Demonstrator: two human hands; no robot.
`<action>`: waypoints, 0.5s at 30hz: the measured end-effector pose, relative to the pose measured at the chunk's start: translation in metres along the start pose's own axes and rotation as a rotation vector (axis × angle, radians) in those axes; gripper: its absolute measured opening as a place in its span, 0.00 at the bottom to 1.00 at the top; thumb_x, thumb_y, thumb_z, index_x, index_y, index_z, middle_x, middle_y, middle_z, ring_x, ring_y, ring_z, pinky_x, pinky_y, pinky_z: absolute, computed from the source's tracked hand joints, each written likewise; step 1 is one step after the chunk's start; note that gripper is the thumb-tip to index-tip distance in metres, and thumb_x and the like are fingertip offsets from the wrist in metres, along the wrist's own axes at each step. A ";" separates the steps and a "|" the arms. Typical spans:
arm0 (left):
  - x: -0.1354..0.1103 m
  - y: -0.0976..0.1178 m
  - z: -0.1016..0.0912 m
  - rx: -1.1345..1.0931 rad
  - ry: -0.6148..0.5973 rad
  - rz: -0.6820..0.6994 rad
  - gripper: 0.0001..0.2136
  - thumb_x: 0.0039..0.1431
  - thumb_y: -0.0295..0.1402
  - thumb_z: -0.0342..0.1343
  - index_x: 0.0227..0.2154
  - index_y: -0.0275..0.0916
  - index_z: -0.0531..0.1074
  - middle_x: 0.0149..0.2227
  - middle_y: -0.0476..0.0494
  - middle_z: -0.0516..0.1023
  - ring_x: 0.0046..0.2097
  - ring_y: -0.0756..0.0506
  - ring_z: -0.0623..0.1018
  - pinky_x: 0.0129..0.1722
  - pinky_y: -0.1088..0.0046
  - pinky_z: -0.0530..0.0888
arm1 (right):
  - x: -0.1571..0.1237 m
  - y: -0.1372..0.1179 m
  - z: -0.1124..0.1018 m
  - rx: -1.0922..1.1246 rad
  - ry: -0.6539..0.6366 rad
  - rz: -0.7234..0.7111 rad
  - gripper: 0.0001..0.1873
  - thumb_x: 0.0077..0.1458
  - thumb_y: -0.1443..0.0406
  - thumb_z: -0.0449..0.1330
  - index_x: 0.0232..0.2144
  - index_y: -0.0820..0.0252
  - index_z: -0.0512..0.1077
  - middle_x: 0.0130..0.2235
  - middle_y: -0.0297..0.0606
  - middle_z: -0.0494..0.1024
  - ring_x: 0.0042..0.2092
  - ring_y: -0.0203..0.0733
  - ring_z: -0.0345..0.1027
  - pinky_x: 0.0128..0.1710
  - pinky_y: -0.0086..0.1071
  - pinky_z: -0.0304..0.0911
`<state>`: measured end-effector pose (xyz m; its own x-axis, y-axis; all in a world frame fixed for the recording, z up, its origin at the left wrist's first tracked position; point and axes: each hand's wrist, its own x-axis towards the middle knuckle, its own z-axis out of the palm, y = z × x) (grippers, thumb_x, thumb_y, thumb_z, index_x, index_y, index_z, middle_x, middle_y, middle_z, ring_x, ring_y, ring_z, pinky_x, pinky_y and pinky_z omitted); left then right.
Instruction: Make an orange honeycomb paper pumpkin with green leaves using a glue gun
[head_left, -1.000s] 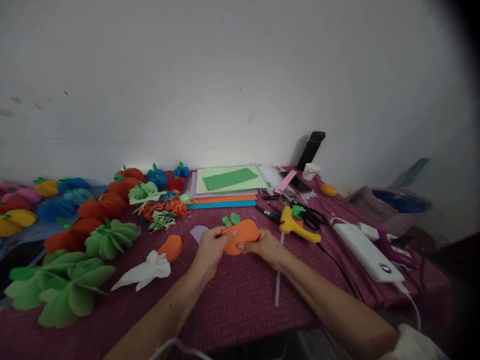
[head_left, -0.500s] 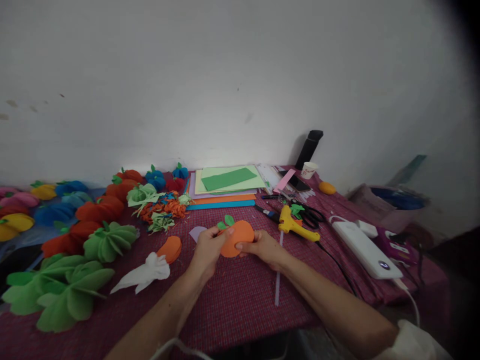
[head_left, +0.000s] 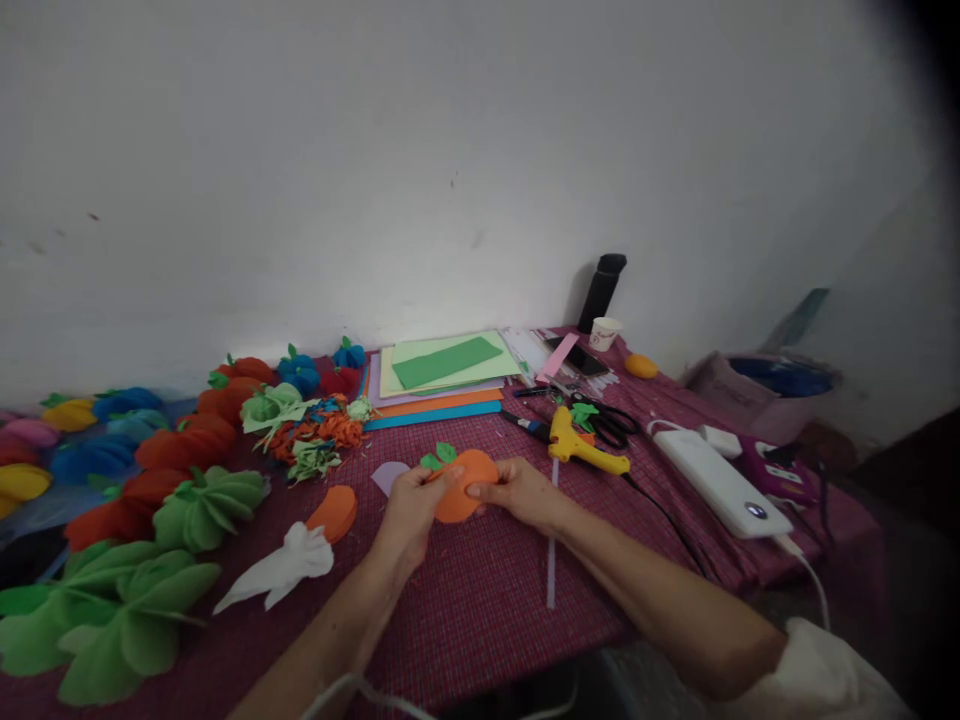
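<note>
Both of my hands hold an orange paper pumpkin piece [head_left: 466,487] with small green leaves [head_left: 439,457] at its top, just above the red checked tablecloth [head_left: 480,610]. My left hand [head_left: 412,505] pinches its left side, fingers closed on it. My right hand [head_left: 517,492] grips its right edge with thumb and fingers. A second stack of orange paper cut-outs [head_left: 334,510] lies to the left, beside a crumpled white tissue [head_left: 281,565].
A yellow glue gun [head_left: 581,450], black scissors [head_left: 611,425] and a white power bank [head_left: 720,485] lie to the right. A glue stick [head_left: 551,545] lies under my right wrist. Coloured paper sheets [head_left: 442,365] sit at the back; finished paper pumpkins [head_left: 202,500] crowd the left.
The orange piece has been turned and squeezed narrower between my hands, which drew slightly closer together. The view has shifted a little to the right.
</note>
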<state>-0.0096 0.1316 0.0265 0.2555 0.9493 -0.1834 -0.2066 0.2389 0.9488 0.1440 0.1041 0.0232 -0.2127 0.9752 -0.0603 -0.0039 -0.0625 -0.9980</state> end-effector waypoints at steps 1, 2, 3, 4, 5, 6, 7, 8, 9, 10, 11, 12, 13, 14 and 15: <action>0.001 -0.001 -0.001 0.005 -0.004 -0.001 0.14 0.38 0.38 0.65 0.26 0.32 0.75 0.22 0.45 0.77 0.23 0.49 0.74 0.25 0.74 0.70 | 0.000 0.000 0.000 -0.003 -0.009 -0.004 0.20 0.39 0.52 0.65 0.25 0.64 0.77 0.23 0.34 0.77 0.27 0.37 0.68 0.33 0.31 0.63; 0.001 -0.001 -0.001 0.012 -0.005 -0.002 0.14 0.38 0.38 0.65 0.26 0.32 0.75 0.22 0.45 0.77 0.23 0.49 0.74 0.25 0.74 0.70 | 0.000 -0.001 -0.001 -0.007 -0.018 -0.009 0.20 0.38 0.52 0.65 0.26 0.64 0.77 0.24 0.34 0.77 0.28 0.38 0.68 0.33 0.31 0.63; 0.001 -0.002 -0.002 0.022 -0.004 -0.004 0.14 0.38 0.38 0.65 0.26 0.32 0.75 0.22 0.46 0.77 0.23 0.49 0.74 0.25 0.75 0.70 | 0.000 -0.001 -0.001 -0.008 -0.029 -0.013 0.19 0.39 0.53 0.65 0.27 0.64 0.77 0.25 0.34 0.77 0.29 0.38 0.69 0.34 0.31 0.63; 0.001 -0.002 -0.002 0.033 -0.003 -0.007 0.14 0.37 0.38 0.65 0.25 0.32 0.75 0.22 0.46 0.77 0.23 0.49 0.74 0.25 0.75 0.70 | 0.000 -0.002 -0.002 -0.010 -0.034 -0.024 0.19 0.39 0.53 0.65 0.28 0.64 0.77 0.27 0.34 0.77 0.30 0.38 0.69 0.34 0.30 0.63; 0.001 -0.002 -0.002 0.044 -0.001 -0.009 0.14 0.37 0.38 0.66 0.25 0.32 0.76 0.21 0.46 0.77 0.23 0.49 0.74 0.25 0.75 0.69 | 0.000 -0.003 -0.003 -0.022 -0.024 -0.047 0.19 0.41 0.54 0.65 0.31 0.63 0.77 0.29 0.34 0.78 0.31 0.38 0.69 0.34 0.30 0.63; 0.001 -0.002 -0.002 0.055 -0.002 -0.012 0.15 0.36 0.38 0.66 0.25 0.32 0.76 0.21 0.46 0.77 0.23 0.49 0.74 0.25 0.75 0.69 | 0.001 -0.004 -0.005 -0.044 0.003 -0.079 0.19 0.42 0.54 0.64 0.33 0.63 0.76 0.30 0.34 0.78 0.32 0.38 0.69 0.34 0.30 0.63; 0.001 -0.002 -0.002 0.065 -0.007 -0.015 0.15 0.35 0.37 0.67 0.25 0.32 0.76 0.21 0.46 0.77 0.23 0.49 0.74 0.25 0.75 0.69 | 0.001 -0.004 -0.006 -0.073 0.041 -0.113 0.18 0.45 0.54 0.62 0.33 0.62 0.76 0.30 0.34 0.78 0.31 0.37 0.68 0.33 0.29 0.62; 0.000 -0.001 -0.001 0.074 -0.014 -0.018 0.15 0.34 0.37 0.67 0.26 0.32 0.76 0.22 0.46 0.77 0.24 0.49 0.74 0.26 0.75 0.69 | 0.002 -0.005 -0.007 -0.104 0.082 -0.144 0.17 0.47 0.55 0.61 0.33 0.62 0.76 0.30 0.34 0.77 0.31 0.37 0.68 0.32 0.29 0.62; -0.001 -0.001 0.000 0.082 -0.021 -0.021 0.15 0.34 0.37 0.67 0.26 0.32 0.77 0.22 0.46 0.77 0.24 0.48 0.75 0.27 0.74 0.70 | 0.002 -0.005 -0.008 -0.134 0.120 -0.167 0.16 0.48 0.55 0.60 0.32 0.62 0.76 0.28 0.34 0.77 0.30 0.36 0.67 0.31 0.28 0.61; -0.001 -0.001 0.001 0.090 -0.027 -0.023 0.15 0.33 0.36 0.67 0.26 0.32 0.77 0.22 0.47 0.77 0.25 0.48 0.75 0.27 0.74 0.70 | 0.002 -0.005 -0.009 -0.156 0.148 -0.179 0.16 0.48 0.55 0.59 0.29 0.62 0.76 0.27 0.34 0.76 0.28 0.36 0.66 0.30 0.28 0.60; -0.001 -0.001 0.001 0.098 -0.031 -0.024 0.15 0.33 0.36 0.68 0.26 0.32 0.77 0.21 0.47 0.77 0.25 0.48 0.75 0.28 0.73 0.70 | 0.003 -0.005 -0.010 -0.165 0.160 -0.177 0.15 0.48 0.55 0.59 0.28 0.62 0.76 0.25 0.34 0.76 0.27 0.35 0.65 0.29 0.28 0.59; -0.001 -0.001 0.002 0.106 -0.032 -0.024 0.15 0.33 0.36 0.68 0.26 0.32 0.77 0.21 0.47 0.77 0.25 0.48 0.75 0.27 0.73 0.70 | 0.003 -0.004 -0.010 -0.167 0.166 -0.173 0.15 0.48 0.55 0.59 0.27 0.62 0.76 0.25 0.34 0.75 0.27 0.35 0.64 0.28 0.28 0.59; -0.001 -0.001 0.002 0.113 -0.032 -0.023 0.15 0.33 0.37 0.68 0.26 0.32 0.77 0.21 0.47 0.77 0.25 0.48 0.75 0.27 0.73 0.70 | 0.003 -0.004 -0.010 -0.170 0.170 -0.172 0.15 0.48 0.55 0.59 0.26 0.63 0.76 0.24 0.34 0.75 0.26 0.35 0.64 0.28 0.28 0.58; -0.001 -0.002 0.001 0.119 -0.032 -0.022 0.15 0.33 0.37 0.67 0.26 0.32 0.77 0.21 0.47 0.77 0.25 0.48 0.75 0.27 0.73 0.70 | 0.003 -0.004 -0.010 -0.172 0.171 -0.169 0.16 0.48 0.55 0.59 0.27 0.63 0.76 0.24 0.34 0.75 0.26 0.34 0.63 0.27 0.28 0.58; 0.000 -0.002 0.000 0.124 -0.031 -0.020 0.15 0.33 0.37 0.67 0.26 0.32 0.77 0.21 0.47 0.77 0.24 0.48 0.74 0.27 0.73 0.70 | 0.003 -0.003 -0.010 -0.173 0.168 -0.167 0.16 0.48 0.54 0.59 0.27 0.63 0.76 0.24 0.33 0.74 0.26 0.34 0.63 0.27 0.27 0.58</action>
<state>-0.0092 0.1310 0.0250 0.2879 0.9373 -0.1963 -0.0831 0.2287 0.9699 0.1529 0.1095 0.0263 -0.0580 0.9913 0.1179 0.1445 0.1252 -0.9816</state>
